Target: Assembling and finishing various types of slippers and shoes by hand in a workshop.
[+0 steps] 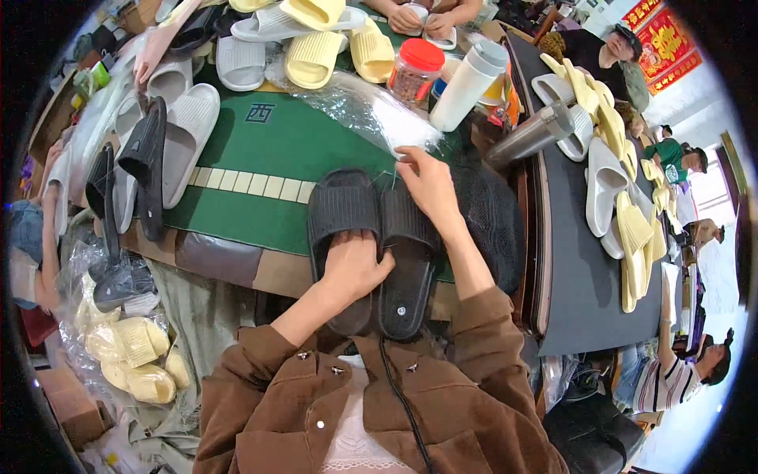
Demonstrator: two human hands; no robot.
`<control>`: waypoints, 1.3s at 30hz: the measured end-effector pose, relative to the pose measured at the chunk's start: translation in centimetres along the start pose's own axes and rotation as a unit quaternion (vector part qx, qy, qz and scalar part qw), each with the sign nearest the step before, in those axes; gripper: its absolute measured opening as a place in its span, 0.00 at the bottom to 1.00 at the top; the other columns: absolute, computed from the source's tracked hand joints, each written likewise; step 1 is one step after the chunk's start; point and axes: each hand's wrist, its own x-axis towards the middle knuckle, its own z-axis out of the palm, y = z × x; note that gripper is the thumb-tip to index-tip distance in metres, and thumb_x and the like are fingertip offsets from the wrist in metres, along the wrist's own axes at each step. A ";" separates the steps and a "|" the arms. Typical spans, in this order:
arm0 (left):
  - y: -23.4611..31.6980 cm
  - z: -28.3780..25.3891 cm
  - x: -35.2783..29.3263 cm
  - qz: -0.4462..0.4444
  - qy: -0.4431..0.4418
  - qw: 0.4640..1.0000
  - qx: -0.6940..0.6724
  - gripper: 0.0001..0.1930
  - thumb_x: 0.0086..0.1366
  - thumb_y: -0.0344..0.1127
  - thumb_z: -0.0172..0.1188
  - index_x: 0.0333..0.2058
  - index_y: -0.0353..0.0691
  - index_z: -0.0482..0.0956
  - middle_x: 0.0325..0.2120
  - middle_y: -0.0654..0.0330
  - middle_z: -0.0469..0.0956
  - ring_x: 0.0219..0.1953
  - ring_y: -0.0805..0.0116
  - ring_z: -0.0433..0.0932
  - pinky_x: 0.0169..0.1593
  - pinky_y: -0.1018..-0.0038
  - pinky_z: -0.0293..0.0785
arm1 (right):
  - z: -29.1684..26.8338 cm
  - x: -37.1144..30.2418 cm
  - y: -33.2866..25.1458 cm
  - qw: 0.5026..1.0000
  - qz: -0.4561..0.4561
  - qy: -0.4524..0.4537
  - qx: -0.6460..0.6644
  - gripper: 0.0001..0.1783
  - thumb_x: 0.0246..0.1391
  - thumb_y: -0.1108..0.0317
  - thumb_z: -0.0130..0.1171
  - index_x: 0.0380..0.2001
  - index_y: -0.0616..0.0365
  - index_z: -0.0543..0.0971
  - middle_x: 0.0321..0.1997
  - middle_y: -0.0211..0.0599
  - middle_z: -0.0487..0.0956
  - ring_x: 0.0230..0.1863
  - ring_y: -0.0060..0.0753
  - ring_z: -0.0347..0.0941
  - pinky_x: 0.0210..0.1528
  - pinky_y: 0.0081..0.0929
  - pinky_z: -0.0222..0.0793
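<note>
Black slippers (404,265) paired, tying seemingly unfinished: right hand (427,183) pinched on clear strand (394,182), left hand (350,265) under strap (345,207), grip hidden.

At the centre of the frame, the black slippers (407,291) look like matt foam or rubber, their straps ribbed and their footbeds smoother. The green mat (237,150) beneath has a flat, felt-like finish. Glossy, crinkled clear plastic film (339,93) lies at upper centre, near a shiny plastic jar (421,63) and a smooth, satin white bottle (467,88). Upper right, a tumbler (530,136) shows brushed metal; along the lower edge, the brown jacket (272,407) is soft, matt cloth.
</note>
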 end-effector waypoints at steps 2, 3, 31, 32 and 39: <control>-0.2 0.1 -0.1 0.006 0.011 1.000 0.006 0.25 0.56 0.47 0.55 0.36 0.23 0.73 0.37 0.35 0.73 0.42 0.39 0.72 0.49 0.55 0.69 | 1.0 0.7 0.7 0.999 0.005 -0.022 -0.045 0.11 0.51 0.70 0.57 0.38 0.59 0.80 0.33 0.47 0.81 0.35 0.45 0.79 0.38 0.35 0.72; -0.4 0.1 -0.2 0.013 0.022 1.000 0.002 0.25 0.56 0.47 0.55 0.36 0.23 0.73 0.37 0.35 0.72 0.42 0.39 0.72 0.49 0.54 0.69 | 1.6 0.8 0.5 0.995 0.013 -0.045 -0.091 0.12 0.50 0.71 0.57 0.39 0.59 0.79 0.33 0.47 0.81 0.36 0.46 0.78 0.38 0.34 0.72; -1.0 0.4 0.1 0.043 0.032 0.999 -0.002 0.24 0.58 0.48 0.57 0.34 0.27 0.74 0.31 0.39 0.74 0.36 0.45 0.75 0.43 0.57 0.72 | 8.4 3.8 -4.5 0.956 -0.035 -0.290 -0.031 0.12 0.42 0.54 0.62 0.30 0.44 0.85 0.33 0.38 0.82 0.37 0.44 0.78 0.41 0.39 0.74; -1.0 0.5 0.1 0.047 0.031 0.998 -0.002 0.24 0.58 0.48 0.57 0.34 0.27 0.74 0.31 0.39 0.74 0.36 0.45 0.75 0.43 0.57 0.72 | 8.5 4.0 -4.4 0.952 0.003 -0.307 -0.012 0.12 0.41 0.54 0.62 0.30 0.43 0.85 0.33 0.38 0.82 0.37 0.44 0.78 0.41 0.39 0.74; -0.9 0.0 0.1 0.026 -0.003 1.000 0.010 0.26 0.58 0.49 0.56 0.37 0.24 0.72 0.31 0.37 0.74 0.36 0.42 0.74 0.41 0.56 0.72 | 8.3 3.5 -4.3 0.956 -0.014 -0.292 -0.005 0.13 0.41 0.54 0.62 0.30 0.44 0.84 0.32 0.39 0.82 0.37 0.44 0.78 0.41 0.39 0.73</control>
